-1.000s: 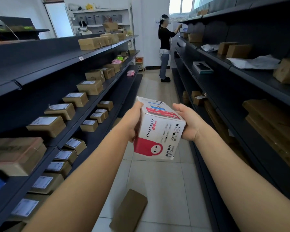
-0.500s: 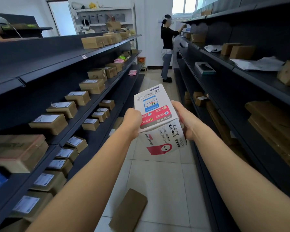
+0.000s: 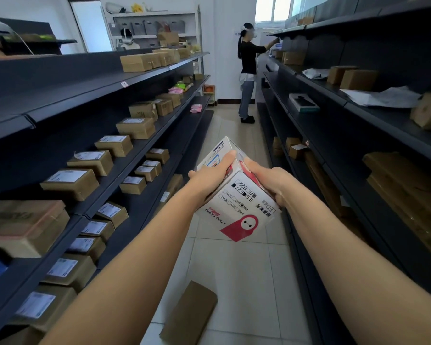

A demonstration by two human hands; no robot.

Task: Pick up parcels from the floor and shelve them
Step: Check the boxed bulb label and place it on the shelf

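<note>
I hold a white and red LED bulb box in front of me at chest height, tilted, with a red cartoon figure on its lower face. My left hand grips its upper left side, fingers over the top. My right hand clasps its right edge. A brown cardboard parcel lies flat on the tiled floor below my arms. Dark shelves on the left carry rows of labelled brown boxes.
Dark shelving on the right holds a few brown boxes, white mailers and flat cardboard. Another person stands at the far end of the aisle, reaching into the right shelves. A white rack stands at the back wall.
Both hands have turned the bulb box over, so its printed side with the red figure now faces me lower down. My left fingers have shifted onto its top.
</note>
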